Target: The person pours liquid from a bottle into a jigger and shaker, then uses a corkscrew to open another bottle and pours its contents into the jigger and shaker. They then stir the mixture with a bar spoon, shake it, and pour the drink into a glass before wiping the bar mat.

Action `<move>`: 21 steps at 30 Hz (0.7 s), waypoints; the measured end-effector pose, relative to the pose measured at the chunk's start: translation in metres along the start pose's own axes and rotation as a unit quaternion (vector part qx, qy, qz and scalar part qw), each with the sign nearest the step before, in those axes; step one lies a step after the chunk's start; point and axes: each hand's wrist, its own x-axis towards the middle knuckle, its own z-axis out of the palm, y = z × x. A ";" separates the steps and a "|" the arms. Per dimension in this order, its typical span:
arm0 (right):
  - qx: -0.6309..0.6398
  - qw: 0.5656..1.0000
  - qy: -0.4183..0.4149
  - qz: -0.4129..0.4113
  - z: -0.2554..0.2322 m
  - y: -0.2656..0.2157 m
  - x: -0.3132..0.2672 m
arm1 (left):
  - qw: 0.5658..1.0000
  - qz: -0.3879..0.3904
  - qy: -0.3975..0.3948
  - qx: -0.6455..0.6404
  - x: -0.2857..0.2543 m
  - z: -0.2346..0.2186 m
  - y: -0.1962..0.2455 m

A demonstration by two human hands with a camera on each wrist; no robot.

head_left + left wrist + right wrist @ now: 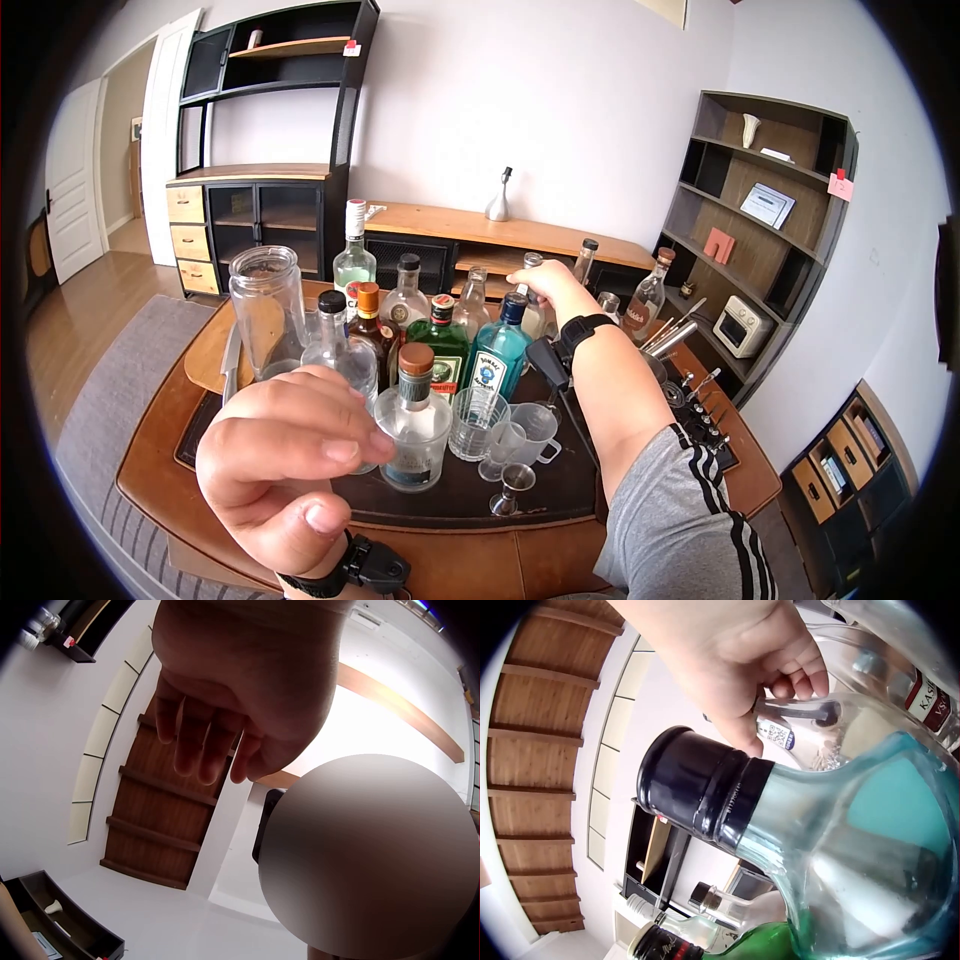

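Note:
My left hand (285,455) hovers at the near side of the bottles, holding nothing, its fingers loosely bent. In the left wrist view that hand (244,690) hangs with relaxed fingers. At the back of the group my right hand (545,282) reaches a clear bottle (533,320). The right wrist view has the right hand's (742,667) thumb and fingers around the neck of this clear bottle (844,731). A blue bottle (502,350) with a dark cap stands nearer. Just past my left fingertips is a cork-topped clear bottle (412,435).
A green bottle (438,340), a large glass jar (268,310) and other bottles crowd the leather-topped table (150,470). In front are glasses, a plastic measuring cup (537,428) and a metal jigger (513,485). Bar tools (705,415) lie at the right.

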 end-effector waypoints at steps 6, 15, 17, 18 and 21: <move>-0.031 0.998 -0.048 0.010 0.001 -0.002 -0.011 | 1.000 0.010 0.002 0.010 -0.001 -0.001 -0.005; 0.015 0.994 -0.075 0.079 -0.005 0.009 0.002 | 1.000 0.014 0.002 0.012 -0.001 -0.001 -0.006; 0.026 0.994 -0.083 0.072 -0.012 0.014 0.005 | 1.000 0.015 0.004 0.008 -0.002 -0.001 -0.006; 0.033 0.992 -0.100 0.063 -0.014 0.014 0.004 | 1.000 0.016 0.005 0.006 -0.003 -0.001 -0.006; 0.037 0.992 -0.112 0.036 -0.026 0.008 -0.003 | 1.000 0.021 0.006 0.010 -0.004 -0.003 -0.006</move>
